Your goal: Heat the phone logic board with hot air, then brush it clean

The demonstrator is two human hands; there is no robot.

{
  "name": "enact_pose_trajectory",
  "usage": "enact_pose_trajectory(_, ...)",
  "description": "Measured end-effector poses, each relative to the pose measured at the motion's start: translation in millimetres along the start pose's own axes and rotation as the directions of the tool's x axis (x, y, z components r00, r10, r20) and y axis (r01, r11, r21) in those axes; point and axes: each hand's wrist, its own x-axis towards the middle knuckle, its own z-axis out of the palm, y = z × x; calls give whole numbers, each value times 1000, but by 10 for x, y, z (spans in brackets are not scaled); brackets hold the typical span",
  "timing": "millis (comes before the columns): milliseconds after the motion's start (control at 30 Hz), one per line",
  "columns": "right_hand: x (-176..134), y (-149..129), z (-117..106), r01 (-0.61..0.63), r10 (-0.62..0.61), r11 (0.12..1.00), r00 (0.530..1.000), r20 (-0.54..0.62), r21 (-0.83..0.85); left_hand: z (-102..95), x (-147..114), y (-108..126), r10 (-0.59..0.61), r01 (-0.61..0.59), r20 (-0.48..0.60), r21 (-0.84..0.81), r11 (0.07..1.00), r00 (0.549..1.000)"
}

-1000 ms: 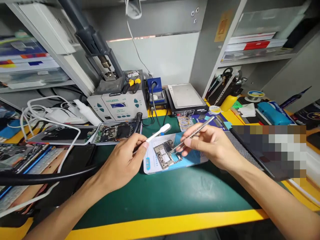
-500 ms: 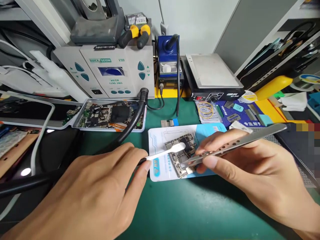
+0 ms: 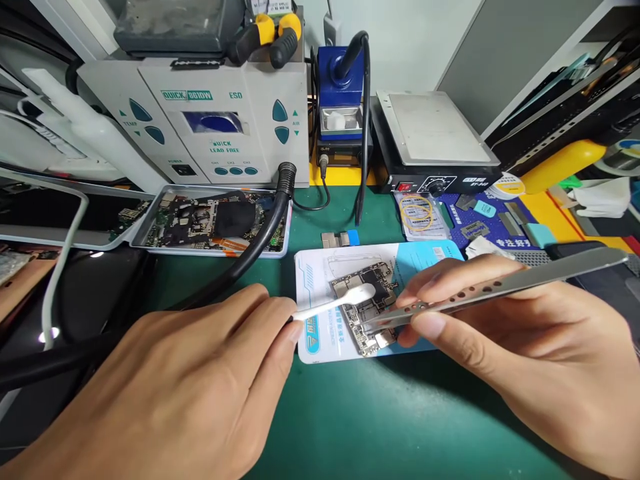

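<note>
A phone circuit board (image 3: pixel 356 331) lies tilted on a white and blue printed card (image 3: pixel 311 280) in the middle of the bench. My left hand (image 3: pixel 200 373) is closed, pinching a cotton swab (image 3: pixel 333 305) between thumb and forefinger; its white tip hangs over the board's dark square area. In my right hand (image 3: pixel 520 340), steel tweezers (image 3: pixel 480 292) with a row of holes are gripped, their points down at the lower middle of the board. Whether the points touch the board or hold a small part, I cannot tell.
Behind are a hot air station (image 3: pixel 220 160) with a thick black hose (image 3: pixel 250 257), a blue soldering stand (image 3: pixel 341 83) and a heating plate (image 3: pixel 430 133). A tray of boards (image 3: pixel 137 230) sits at left. Small metal pieces lie on a purple mat (image 3: pixel 457 217).
The camera view has shifted slightly, with the background nearer and higher. Both hands keep their grips, and swab and tweezers stay over nearly the same spots on the board.
</note>
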Motion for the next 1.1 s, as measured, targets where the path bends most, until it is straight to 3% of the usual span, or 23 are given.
enact_pose_trajectory(167,-40,12,-23,103,-103,992,995,7,-76,-43,18,20,14,-13,28,-21,1000,1000)
enact_pose_trajectory(400,-43,25,-7,78,-79,994,997,-8,-78,33,37,24,7,-8,-31,-12,1000,999)
enact_pose_trajectory(567,-44,10,-10,73,-74,995,997,0,-74,44,-10,28,-13,13,6,-8,1000,1000)
enact_pose_trajectory(1100,-75,45,-18,85,-86,991,996,-7,-100,88,-135,31,-73,72,-14,-9,997,997)
